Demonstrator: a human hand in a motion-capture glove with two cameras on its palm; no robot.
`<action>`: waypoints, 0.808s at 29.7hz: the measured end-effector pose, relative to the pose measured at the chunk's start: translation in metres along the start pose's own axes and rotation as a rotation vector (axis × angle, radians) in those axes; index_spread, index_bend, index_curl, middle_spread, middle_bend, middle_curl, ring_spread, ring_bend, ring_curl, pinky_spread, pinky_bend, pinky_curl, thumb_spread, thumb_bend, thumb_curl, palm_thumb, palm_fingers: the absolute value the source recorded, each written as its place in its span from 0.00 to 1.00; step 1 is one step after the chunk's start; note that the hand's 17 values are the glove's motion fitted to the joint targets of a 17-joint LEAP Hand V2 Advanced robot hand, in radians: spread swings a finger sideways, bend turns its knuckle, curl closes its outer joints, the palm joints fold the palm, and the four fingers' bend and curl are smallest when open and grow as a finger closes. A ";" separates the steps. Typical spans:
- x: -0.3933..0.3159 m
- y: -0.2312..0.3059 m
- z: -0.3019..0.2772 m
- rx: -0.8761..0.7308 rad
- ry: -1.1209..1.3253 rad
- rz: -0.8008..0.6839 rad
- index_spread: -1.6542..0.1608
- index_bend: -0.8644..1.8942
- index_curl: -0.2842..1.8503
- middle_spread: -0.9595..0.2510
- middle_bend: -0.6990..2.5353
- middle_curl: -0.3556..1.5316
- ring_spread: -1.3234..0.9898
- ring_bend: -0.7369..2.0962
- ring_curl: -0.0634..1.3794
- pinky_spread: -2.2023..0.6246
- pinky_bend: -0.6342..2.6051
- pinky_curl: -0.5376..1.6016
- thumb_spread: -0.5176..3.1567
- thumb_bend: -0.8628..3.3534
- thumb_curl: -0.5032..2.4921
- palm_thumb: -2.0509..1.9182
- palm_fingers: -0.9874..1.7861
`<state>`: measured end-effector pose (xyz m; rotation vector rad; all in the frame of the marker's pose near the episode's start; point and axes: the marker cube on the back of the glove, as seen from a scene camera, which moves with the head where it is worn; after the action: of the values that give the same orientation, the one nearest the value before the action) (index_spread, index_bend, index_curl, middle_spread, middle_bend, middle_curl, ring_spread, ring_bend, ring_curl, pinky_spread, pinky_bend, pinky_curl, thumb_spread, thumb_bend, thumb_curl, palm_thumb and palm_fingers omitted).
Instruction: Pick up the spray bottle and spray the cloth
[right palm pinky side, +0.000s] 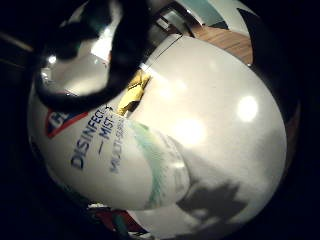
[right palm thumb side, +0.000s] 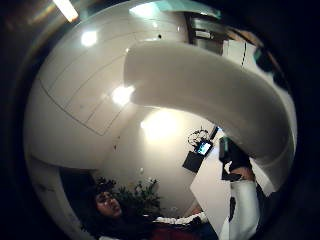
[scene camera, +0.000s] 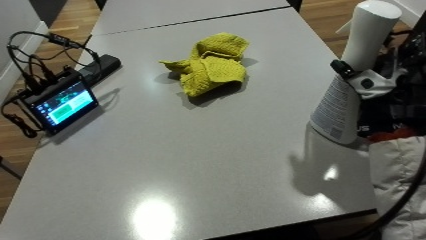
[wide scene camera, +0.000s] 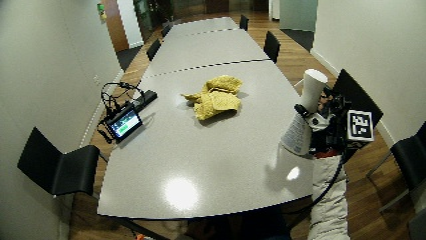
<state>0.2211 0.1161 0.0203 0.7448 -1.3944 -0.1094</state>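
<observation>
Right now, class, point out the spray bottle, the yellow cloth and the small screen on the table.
spray bottle (scene camera: 335, 107): outside view, on its printed lower body.
yellow cloth (scene camera: 213, 70): outside view, on the middle of the crumpled heap.
small screen (scene camera: 63, 106): outside view, on its lit display.

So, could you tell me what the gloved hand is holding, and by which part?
The right hand grips the white spray bottle around its middle, where the neck meets the labelled body, lifted near the table's edge.

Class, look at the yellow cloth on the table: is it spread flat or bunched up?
Bunched up. The yellow cloth lies in a crumpled heap on the table, with raised folds casting shadows beside it, not spread flat.
</observation>
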 end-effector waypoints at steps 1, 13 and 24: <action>-0.002 -0.002 0.005 -0.019 -0.013 -0.007 0.72 0.32 0.22 0.74 0.38 0.41 0.54 0.49 0.31 0.83 0.29 0.39 0.37 0.22 0.32 0.78 0.59; -0.009 -0.018 0.021 -0.034 0.024 -0.068 0.75 0.37 0.26 0.66 0.35 0.43 0.49 0.48 0.34 0.71 0.34 0.43 0.29 0.21 0.36 0.80 0.76; -0.008 -0.012 0.016 -0.056 -0.001 -0.052 0.76 0.38 0.30 0.65 0.35 0.44 0.48 0.47 0.35 0.68 0.33 0.43 0.24 0.20 0.38 0.80 0.80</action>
<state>0.2090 0.1041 0.0074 0.7347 -1.3678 -0.1894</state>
